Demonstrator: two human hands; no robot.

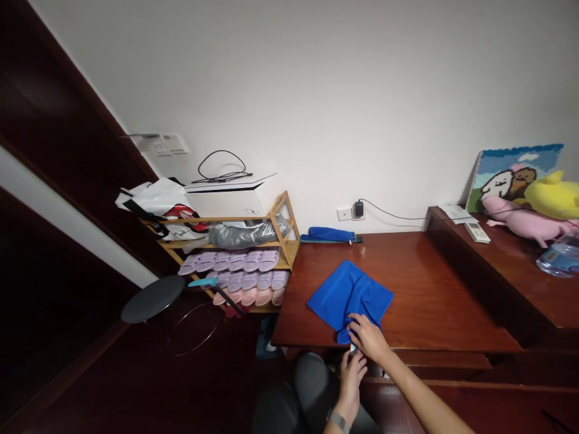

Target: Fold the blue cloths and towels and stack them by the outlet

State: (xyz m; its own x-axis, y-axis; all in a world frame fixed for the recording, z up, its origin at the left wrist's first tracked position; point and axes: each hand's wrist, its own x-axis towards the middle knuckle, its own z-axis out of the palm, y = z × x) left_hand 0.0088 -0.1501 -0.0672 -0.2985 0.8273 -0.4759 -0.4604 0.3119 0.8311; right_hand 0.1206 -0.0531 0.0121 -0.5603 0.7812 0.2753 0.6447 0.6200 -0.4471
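Observation:
A bright blue cloth [332, 298] lies spread and partly rumpled at the near edge of the wooden table. Its near part is bunched under my right hand [368, 339], whose fingers curl onto the fabric. Just below, off the table edge, my left hand [351, 378] is closed, with a watch on its wrist. A small white piece [353, 348] shows between the two hands, at the left fingertips; too little of it is visible to tell its kind.
At the table's back edge lies a rolled blue cloth [328, 234]. Left stands a shoe rack [284, 235] with slippers, a white box [230, 202] and bags, near a round stool [152, 298]. On the raised right surface are a remote [477, 232], plush toys [520, 222] and a water bottle [561, 258].

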